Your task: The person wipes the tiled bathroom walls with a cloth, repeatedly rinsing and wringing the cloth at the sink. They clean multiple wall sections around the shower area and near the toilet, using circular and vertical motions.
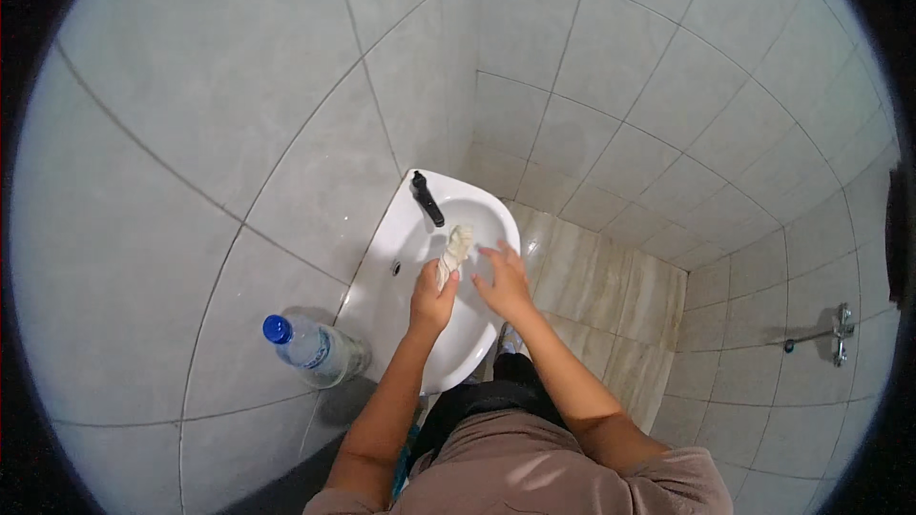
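Observation:
Over the white sink (pixel 367 300), my left hand (pixel 433 303) is closed around one end of a bunched cream cloth (pixel 458 246). The cloth's other end sticks up past my fingers, below the tip of the black faucet (pixel 427 200). To the right of the cloth is my right hand (pixel 505 281), its fingers spread and apart from it, holding nothing. Part of the cloth is hidden inside my left hand.
A clear plastic bottle (pixel 324 351) with a blue cap stands at the sink's left end. Grey tiled walls (pixel 286 114) rise behind and beside the sink. A metal shower mixer (pixel 842 334) is on the far right wall, and beige tiles cover the floor (pixel 596 277).

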Demonstrator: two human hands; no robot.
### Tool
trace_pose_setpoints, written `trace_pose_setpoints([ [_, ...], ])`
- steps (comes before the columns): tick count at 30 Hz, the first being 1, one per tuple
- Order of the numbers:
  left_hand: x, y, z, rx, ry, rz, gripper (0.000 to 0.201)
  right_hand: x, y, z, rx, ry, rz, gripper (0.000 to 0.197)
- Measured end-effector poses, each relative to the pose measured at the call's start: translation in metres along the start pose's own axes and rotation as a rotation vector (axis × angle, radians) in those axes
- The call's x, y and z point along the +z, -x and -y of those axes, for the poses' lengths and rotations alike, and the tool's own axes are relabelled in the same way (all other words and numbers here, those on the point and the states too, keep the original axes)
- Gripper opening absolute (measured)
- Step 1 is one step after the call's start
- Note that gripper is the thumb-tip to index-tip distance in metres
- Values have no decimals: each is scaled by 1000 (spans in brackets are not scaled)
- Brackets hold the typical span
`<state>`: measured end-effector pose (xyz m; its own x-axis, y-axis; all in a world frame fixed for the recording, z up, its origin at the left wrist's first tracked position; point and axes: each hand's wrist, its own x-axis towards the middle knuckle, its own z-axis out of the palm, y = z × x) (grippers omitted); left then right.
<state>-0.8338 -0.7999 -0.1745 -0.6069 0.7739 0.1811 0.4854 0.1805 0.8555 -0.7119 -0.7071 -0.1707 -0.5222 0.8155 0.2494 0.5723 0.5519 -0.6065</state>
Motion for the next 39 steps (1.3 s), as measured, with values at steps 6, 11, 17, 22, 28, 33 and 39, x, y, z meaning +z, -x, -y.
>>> trace_pose_setpoints([
  [6, 27, -5, -32, 89, 145, -152, 30, -19, -8, 2, 466, -1168, 56, 37],
  [11, 54, 0, -39, -109, 391, 83, 26, -14, -11, -39, 417, -977, 46, 39],
  [17, 97, -23, -84, -19, 390, 136, 23, -82, -27, -81, 304, -1202, 112, 39],
  [22, 161, -69, -163, -241, 971, 265, 31, -171, -52, -140, 458, -1460, -88, 46],
  [28, 250, -100, -207, -525, 1160, 1135, 55, -276, -71, -219, 355, -1154, 7, 45],
  [33, 321, -114, -223, -534, 967, 1145, 55, -307, -75, -272, 441, -1455, -26, 41],
  [39, 405, -139, -178, -723, 862, 1162, 55, -254, -86, -344, 613, -1210, -130, 41],
])
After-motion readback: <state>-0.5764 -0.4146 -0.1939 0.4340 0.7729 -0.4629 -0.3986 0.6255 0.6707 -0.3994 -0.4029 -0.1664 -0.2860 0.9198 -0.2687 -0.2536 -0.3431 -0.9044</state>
